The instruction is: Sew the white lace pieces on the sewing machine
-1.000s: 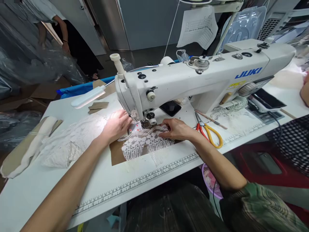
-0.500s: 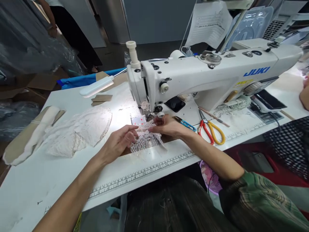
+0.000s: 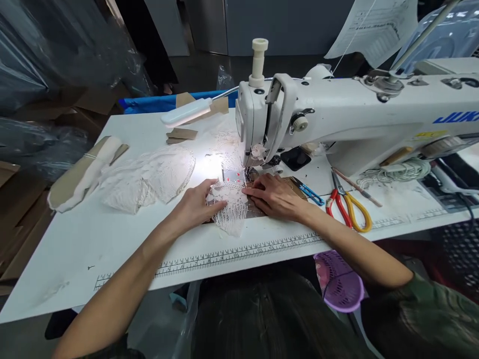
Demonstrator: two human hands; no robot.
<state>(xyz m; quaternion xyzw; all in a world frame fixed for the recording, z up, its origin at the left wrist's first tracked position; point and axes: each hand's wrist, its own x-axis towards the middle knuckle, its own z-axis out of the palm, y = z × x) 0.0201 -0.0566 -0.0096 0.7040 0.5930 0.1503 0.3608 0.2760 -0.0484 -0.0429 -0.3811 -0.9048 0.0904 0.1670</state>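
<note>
A small piece of white lace (image 3: 232, 207) lies on a brown card just in front of the needle of the white sewing machine (image 3: 337, 117). My left hand (image 3: 196, 205) presses flat on the lace's left edge. My right hand (image 3: 275, 195) lies flat on its right side, fingertips close to the presser foot (image 3: 250, 172). Both hands hold the lace down against the white table (image 3: 112, 249).
A pile of white lace pieces (image 3: 149, 177) and a rolled cloth bundle (image 3: 84, 172) lie to the left. Red and yellow scissors (image 3: 348, 204) and blue thread snips (image 3: 309, 192) lie to the right. A ruler strip (image 3: 224, 254) runs along the table's front edge. A purple basket (image 3: 339, 281) sits below.
The view has swung to the right of the machine head. Both hands lifted and folded the lace, then laid it back down narrower in front of the needle.
</note>
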